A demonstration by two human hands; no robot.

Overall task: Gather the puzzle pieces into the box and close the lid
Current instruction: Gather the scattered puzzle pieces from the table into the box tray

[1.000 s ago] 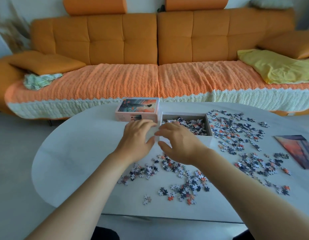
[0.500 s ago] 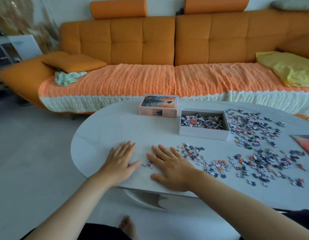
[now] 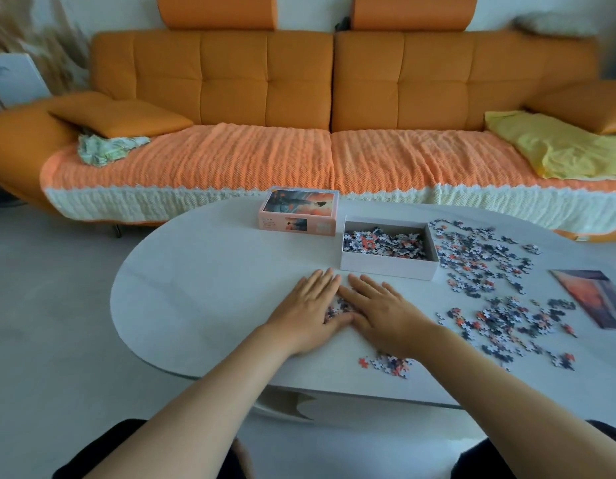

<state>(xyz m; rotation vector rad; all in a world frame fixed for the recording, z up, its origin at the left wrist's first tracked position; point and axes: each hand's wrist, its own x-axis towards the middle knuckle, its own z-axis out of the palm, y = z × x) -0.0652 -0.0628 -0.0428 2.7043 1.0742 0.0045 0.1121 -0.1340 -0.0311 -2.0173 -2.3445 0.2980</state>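
No text, number, brand or sign is legible. The lid [image 3: 299, 206], at the far centre of the table [image 3: 213, 271], carries small printed marks on its near side wall; they are too small to read.

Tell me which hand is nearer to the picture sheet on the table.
Right. The right hand lies left of the picture sheet, beyond loose pieces; the left hand lies farther left.

pieces [image 3: 338, 307] are partly covered by left hand [image 3: 306, 314] and right hand [image 3: 386, 318]. card [image 3: 596, 297] is cut off by right edge. print on lid [image 3: 297, 210] side is too small to be read.
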